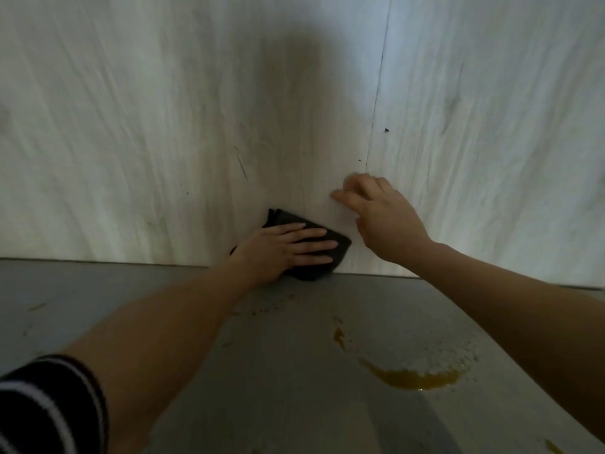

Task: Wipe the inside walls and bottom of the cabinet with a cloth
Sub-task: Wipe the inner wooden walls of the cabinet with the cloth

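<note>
1. Cloth [337, 241]: dark, folded, flat against the pale back wall [163, 126] of the cabinet, low down at about 6 o'clock of that panel, its lower edge touching or just above the joint with the grey bottom [294, 371].
2. Left hand [288, 249]: fingers straight and together, palm pressed onto the cloth, pointing toward 3 o'clock. It presses the cloth; it does not pinch it.
3. Right hand [379, 217]: at 2 o'clock of the cloth, fingers spread and loosely bent, tips at or against the wall beside the vertical seam [376, 103]. It holds nothing. Fingertips are blurred; contact cannot be confirmed.
4. Handling, as judged: the cloth looks soft, light and limp, and will bunch or slip under uneven pressure. A flat palm over its middle suits it best, with an edge tucked under the fingers for the corner joint.
5. Outstanding: an amber spill [415, 378] with scattered droplets lies on the bottom at 5 o'clock of the cloth, well apart. Dark specks [386, 130] remain near the seam.
6. Risk: taking up the spill first would likely smear residue onto the walls.
</note>
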`<state>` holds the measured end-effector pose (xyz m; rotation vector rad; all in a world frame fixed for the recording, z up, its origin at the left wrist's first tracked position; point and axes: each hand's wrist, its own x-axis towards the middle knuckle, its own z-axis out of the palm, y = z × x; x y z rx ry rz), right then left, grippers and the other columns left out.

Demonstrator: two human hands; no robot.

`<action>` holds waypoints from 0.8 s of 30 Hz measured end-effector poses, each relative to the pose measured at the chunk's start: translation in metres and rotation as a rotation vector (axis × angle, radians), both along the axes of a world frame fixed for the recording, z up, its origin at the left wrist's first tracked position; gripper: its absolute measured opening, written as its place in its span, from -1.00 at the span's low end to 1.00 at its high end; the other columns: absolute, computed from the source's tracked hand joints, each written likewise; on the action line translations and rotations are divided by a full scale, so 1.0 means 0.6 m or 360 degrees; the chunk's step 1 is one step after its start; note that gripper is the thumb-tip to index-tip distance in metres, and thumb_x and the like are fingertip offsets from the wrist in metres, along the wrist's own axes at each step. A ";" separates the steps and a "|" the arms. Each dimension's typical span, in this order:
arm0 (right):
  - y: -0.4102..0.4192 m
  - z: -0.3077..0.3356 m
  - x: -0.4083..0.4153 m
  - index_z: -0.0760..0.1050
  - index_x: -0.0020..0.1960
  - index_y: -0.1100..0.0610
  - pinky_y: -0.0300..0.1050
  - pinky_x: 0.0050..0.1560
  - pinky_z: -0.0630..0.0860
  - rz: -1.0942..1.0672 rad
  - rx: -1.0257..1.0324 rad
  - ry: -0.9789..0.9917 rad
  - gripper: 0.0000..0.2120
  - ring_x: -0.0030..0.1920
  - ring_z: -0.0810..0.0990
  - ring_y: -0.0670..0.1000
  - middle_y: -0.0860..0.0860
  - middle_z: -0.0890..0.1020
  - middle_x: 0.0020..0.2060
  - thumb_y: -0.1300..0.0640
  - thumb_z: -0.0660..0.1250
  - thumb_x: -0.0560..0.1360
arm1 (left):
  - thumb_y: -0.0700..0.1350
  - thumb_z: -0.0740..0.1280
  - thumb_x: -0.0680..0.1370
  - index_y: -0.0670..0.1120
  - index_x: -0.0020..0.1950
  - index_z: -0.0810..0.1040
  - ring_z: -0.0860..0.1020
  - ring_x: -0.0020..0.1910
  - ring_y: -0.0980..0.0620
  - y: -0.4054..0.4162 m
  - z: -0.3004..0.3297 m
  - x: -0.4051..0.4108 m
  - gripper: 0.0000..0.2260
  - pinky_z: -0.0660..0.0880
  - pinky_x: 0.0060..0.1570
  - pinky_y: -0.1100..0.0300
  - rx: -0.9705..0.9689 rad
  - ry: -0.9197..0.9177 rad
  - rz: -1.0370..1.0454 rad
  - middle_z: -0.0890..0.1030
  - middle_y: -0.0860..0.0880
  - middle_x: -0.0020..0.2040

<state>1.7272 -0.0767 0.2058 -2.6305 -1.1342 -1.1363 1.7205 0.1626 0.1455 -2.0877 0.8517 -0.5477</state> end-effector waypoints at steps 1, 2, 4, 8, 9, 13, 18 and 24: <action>0.000 0.007 -0.001 0.45 0.33 0.14 0.00 -0.05 0.47 -0.0010 -0.0001 0.0004 -0.39 0.13 0.46 0.21 0.17 0.46 0.22 0.40 0.41 0.30 | -0.07 0.08 0.65 0.14 0.42 -0.44 -0.55 0.33 0.09 -0.025 0.002 0.005 -0.34 -0.52 0.32 0.14 0.0025 0.0043 0.0074 -0.55 0.14 0.36; -0.001 0.017 -0.002 0.44 0.33 0.14 0.02 -0.04 0.48 -0.0019 0.0025 0.0008 -0.40 0.13 0.45 0.21 0.17 0.45 0.23 0.40 0.39 0.31 | -0.02 0.04 0.66 0.13 0.42 -0.44 -0.56 0.32 0.08 -0.039 0.005 0.009 -0.38 -0.54 0.30 0.14 0.0031 0.0062 0.0082 -0.56 0.14 0.35; 0.000 0.046 -0.002 0.44 0.33 0.14 0.03 -0.05 0.48 -0.0039 0.0120 0.0003 -0.42 0.12 0.44 0.21 0.16 0.45 0.22 0.41 0.35 0.33 | 0.03 0.04 0.64 0.10 0.48 -0.31 -0.40 0.44 0.07 -0.031 0.023 0.020 -0.42 -0.44 0.38 0.14 -0.0018 -0.0101 -0.0180 -0.39 0.11 0.45; 0.023 0.117 0.002 0.45 0.32 0.13 0.06 -0.01 0.47 -0.0039 0.0252 -0.0089 -0.51 0.12 0.43 0.24 0.18 0.43 0.22 0.36 0.30 0.41 | 0.07 -0.02 0.57 0.06 0.52 0.03 0.01 0.50 0.05 0.020 0.142 0.016 -0.50 -0.17 0.46 0.09 -0.0217 -0.0507 -0.0282 0.06 0.04 0.51; 0.030 0.134 0.001 0.44 0.32 0.13 0.07 0.01 0.46 -0.0031 0.0321 -0.0099 -0.54 0.14 0.41 0.25 0.19 0.42 0.23 0.34 0.28 0.43 | 0.08 -0.02 0.58 0.05 0.51 0.05 0.05 0.49 0.02 0.030 0.181 0.011 -0.50 -0.15 0.46 0.08 -0.0251 -0.0535 -0.0242 0.07 0.04 0.51; 0.043 0.201 -0.004 0.37 0.39 0.08 -0.02 0.16 0.41 -0.0083 0.0564 -0.0105 -0.51 0.27 0.31 0.19 0.13 0.33 0.32 0.33 0.22 0.48 | 0.16 -0.08 0.59 0.08 0.53 -0.08 -0.02 0.52 0.00 0.048 0.327 0.001 -0.47 -0.14 0.45 0.09 -0.0480 -0.0644 -0.0150 -0.07 0.04 0.52; 0.056 0.279 -0.008 0.32 0.39 -0.01 -0.11 0.13 0.36 -0.0096 0.0809 0.0017 -0.55 0.23 0.22 -0.05 -0.03 0.28 0.30 0.25 0.17 0.52 | 0.18 -0.09 0.58 0.10 0.47 -0.29 -0.21 0.52 0.03 0.043 0.451 -0.005 -0.46 -0.21 0.46 0.09 -0.0744 -0.0733 0.0047 -0.26 0.06 0.52; 0.106 0.354 -0.020 0.21 0.46 0.04 -0.05 0.24 0.32 -0.0196 0.0733 -0.0064 -0.44 0.39 0.14 0.10 0.04 0.17 0.42 0.32 0.18 0.50 | 0.16 0.04 0.62 0.05 0.55 -0.13 -0.17 0.54 -0.01 0.036 0.554 -0.005 -0.42 -0.17 0.47 0.07 -0.0966 -0.0790 0.0089 -0.18 0.00 0.56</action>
